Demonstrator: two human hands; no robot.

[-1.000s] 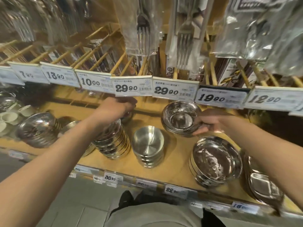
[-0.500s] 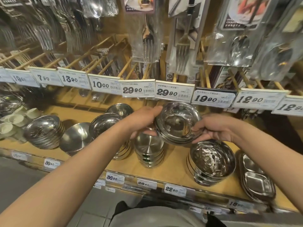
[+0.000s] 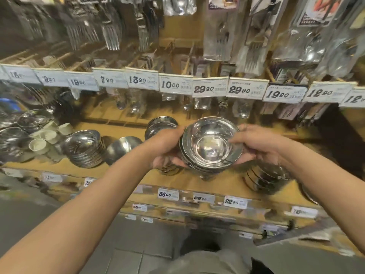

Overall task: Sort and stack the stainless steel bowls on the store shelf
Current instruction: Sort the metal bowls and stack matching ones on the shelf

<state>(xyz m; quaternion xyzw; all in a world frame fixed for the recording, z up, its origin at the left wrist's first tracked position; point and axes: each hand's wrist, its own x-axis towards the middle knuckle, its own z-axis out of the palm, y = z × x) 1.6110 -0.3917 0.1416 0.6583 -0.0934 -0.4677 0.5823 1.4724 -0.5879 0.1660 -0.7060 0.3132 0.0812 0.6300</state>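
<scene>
A small stack of shiny steel bowls (image 3: pixel 211 144) is held above the wooden shelf (image 3: pixel 126 176), open side toward me. My left hand (image 3: pixel 165 150) grips its left rim and underside; my right hand (image 3: pixel 256 144) grips its right rim, thumb over the edge. Below and behind them a low stack (image 3: pixel 206 176) and a bowl stack under my left hand (image 3: pixel 169 170) are mostly hidden. More bowl stacks stand on the shelf: one at the back (image 3: pixel 161 125), a tilted one at left (image 3: pixel 85 148), a single overturned bowl (image 3: pixel 122 148), and a larger stack at right (image 3: pixel 264 179).
Price tags (image 3: pixel 209 89) line a rail above the bowls, with bagged forks and spoons (image 3: pixel 219 36) hanging over it. Small white cups (image 3: pixel 42 140) and more steel ware sit at far left. Lower price labels (image 3: pixel 168 194) edge the shelf front.
My left hand left the left stack and came over to the bowl stack. Both hands now hold it, lifted nearer to me. The view has shifted left.
</scene>
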